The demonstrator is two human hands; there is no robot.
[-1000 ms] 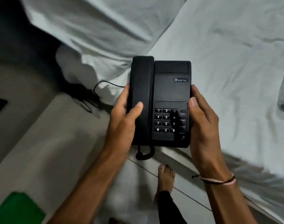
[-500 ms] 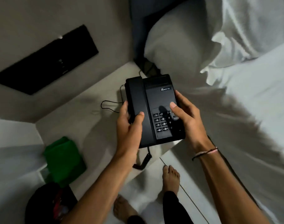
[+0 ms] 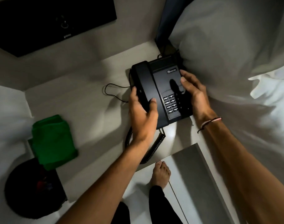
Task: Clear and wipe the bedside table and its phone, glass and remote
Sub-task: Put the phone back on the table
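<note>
A black desk phone with its handset on the cradle sits at the back right corner of the pale bedside table. My left hand grips the handset side, thumb on top. My right hand holds the phone's right edge, fingers over the keypad area. Its coiled cord hangs off the table's front edge, and a thin cable loops behind it. A folded green cloth lies at the table's front left. No glass or remote is in view.
A white pillow and bedding press against the table's right side. A dark round bin stands on the floor at lower left. A black panel hangs on the wall behind. My bare foot is below the table edge.
Both hands carried the phone from over the bed leftward and down onto the table's back right corner. The view swung from the bed to the table.
</note>
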